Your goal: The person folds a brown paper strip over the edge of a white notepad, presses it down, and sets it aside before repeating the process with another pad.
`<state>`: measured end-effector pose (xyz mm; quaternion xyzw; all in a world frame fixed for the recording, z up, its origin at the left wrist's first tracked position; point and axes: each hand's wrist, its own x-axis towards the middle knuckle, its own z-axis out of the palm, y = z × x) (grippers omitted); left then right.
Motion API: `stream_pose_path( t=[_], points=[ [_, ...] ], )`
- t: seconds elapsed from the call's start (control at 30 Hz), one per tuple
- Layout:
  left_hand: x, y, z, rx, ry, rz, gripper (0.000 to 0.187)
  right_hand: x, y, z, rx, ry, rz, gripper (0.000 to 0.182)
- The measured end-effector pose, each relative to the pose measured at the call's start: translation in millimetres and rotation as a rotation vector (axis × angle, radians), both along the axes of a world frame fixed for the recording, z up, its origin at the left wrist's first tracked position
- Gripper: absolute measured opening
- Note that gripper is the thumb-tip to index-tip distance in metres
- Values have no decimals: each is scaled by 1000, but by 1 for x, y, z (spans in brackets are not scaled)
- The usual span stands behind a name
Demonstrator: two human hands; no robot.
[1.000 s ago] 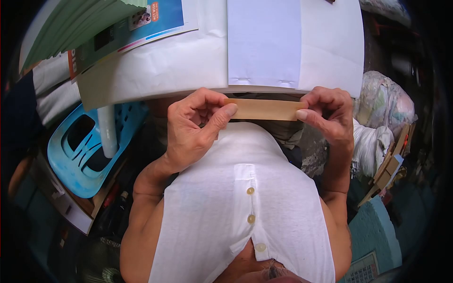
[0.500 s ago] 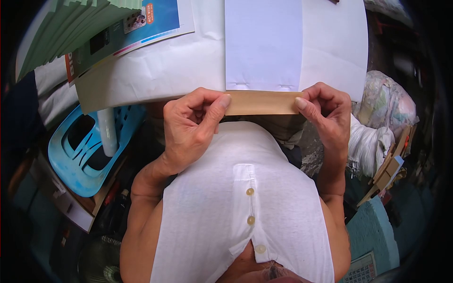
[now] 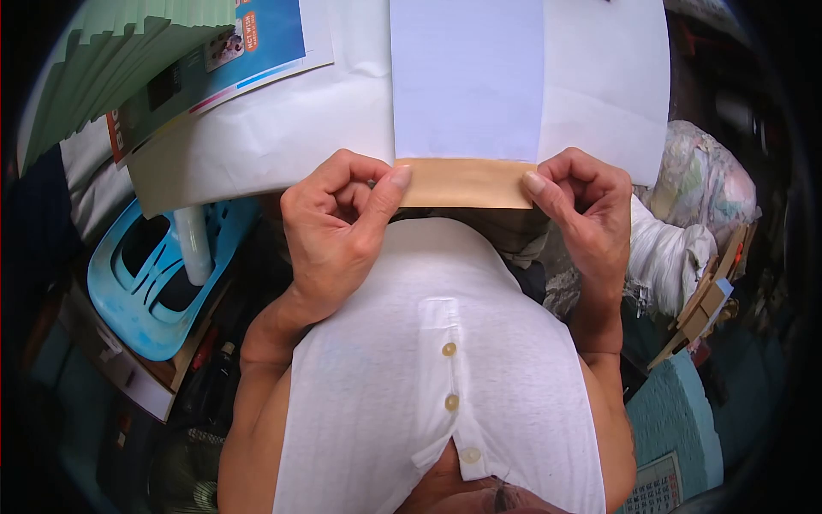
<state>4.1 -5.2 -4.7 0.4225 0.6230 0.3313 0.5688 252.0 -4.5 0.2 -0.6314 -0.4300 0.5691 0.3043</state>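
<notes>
"Confirming hand state from my remote feed: what is gripped?"

"I see the left hand point(image 3: 336, 224) pinching the left end of the brown strip point(image 3: 469, 183) between thumb and fingers; the right hand point(image 3: 591, 218) pinches the right end."

"Strip position?"

"I read it at the front edge of the desk point(image 3: 282, 128), its far edge along the near end of the white paper point(image 3: 467, 81). A printed sheet point(image 3: 278, 38) lies farther left."

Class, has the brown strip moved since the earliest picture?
Yes: the brown strip moved forward, from short of the pale paper to covering its near end.
</notes>
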Motion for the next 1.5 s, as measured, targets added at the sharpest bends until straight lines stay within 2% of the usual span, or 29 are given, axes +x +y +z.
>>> stream_pose_path(
  t=[0.67, 1.5],
  points=[
    [0, 3, 1, -14, 39, -26, 13, -3, 0, 1, 25, -68, 4, 16],
    [0, 4, 1, -6, 56, -41, 15, -5, 1, 0, 22, -33, -39, 18]
  ],
)
